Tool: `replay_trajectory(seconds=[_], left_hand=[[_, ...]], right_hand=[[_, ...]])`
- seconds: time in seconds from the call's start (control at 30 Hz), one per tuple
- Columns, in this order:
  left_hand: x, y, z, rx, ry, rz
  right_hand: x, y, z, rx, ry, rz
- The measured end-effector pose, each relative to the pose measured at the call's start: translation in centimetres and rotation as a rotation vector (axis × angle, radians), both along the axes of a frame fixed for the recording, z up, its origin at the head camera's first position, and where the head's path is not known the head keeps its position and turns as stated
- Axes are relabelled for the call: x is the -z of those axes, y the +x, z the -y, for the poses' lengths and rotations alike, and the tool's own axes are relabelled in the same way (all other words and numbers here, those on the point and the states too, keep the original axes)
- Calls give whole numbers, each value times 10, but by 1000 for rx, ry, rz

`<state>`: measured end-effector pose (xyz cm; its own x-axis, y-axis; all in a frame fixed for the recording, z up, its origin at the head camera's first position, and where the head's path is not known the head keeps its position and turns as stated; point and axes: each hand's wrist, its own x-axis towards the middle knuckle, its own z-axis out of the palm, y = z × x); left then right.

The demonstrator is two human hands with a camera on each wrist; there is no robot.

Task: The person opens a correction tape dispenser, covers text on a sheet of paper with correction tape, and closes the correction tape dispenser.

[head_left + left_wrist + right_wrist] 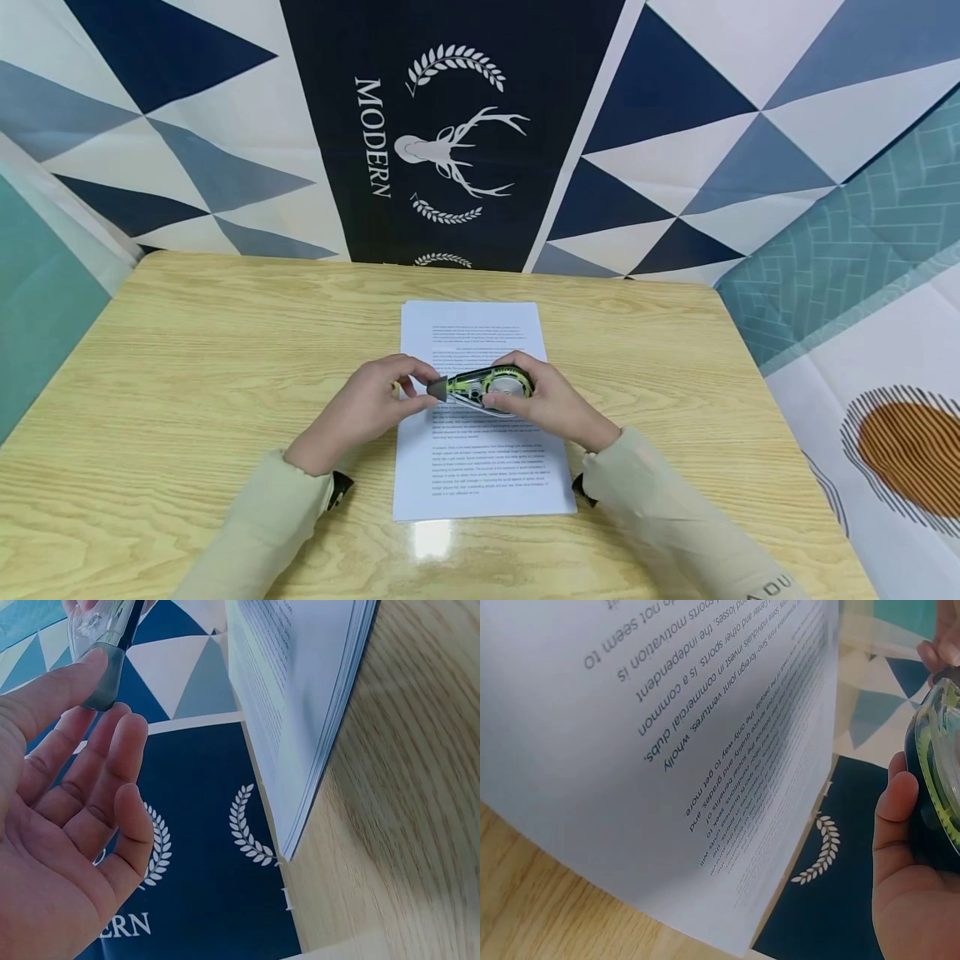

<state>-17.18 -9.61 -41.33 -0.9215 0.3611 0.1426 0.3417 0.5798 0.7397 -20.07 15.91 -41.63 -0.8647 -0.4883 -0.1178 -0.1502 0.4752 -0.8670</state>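
Note:
A correction tape dispenser point(472, 382) with a clear body, green parts and a dark grey cap point(438, 388) is held level above a stack of printed paper point(487, 454). My right hand point(553, 402) grips its rounded rear end, thumb on the near side and fingers behind. At the tip, my left hand point(371, 398) pinches the cap between thumb and fingers. In the left wrist view the thumb lies on the grey cap point(109, 679), and the remaining fingers are loosely bent. The dispenser point(932, 750) is cut off by the right wrist view's edge.
The paper stack lies on a wood-grain table point(225, 358), under both hands. Behind the table's far edge hangs a patterned cloth point(442, 233) with triangles and a deer-head print. Both forearms wear light sleeves point(262, 517) with dark bands at the wrists.

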Motion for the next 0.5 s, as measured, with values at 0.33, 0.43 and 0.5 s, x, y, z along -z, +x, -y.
replay_trajectory(seconds=[0.33,0.43,0.5], left_hand=[[0,0,-3,-12,-20,4],[-1,1,-3,-19,-29,0],[-1,1,-4,-24,-37,-6]], right_hand=[[-1,0,-1,5,7,5],[-1,0,-1,6,7,6],[-1,0,-1,6,4,6]])
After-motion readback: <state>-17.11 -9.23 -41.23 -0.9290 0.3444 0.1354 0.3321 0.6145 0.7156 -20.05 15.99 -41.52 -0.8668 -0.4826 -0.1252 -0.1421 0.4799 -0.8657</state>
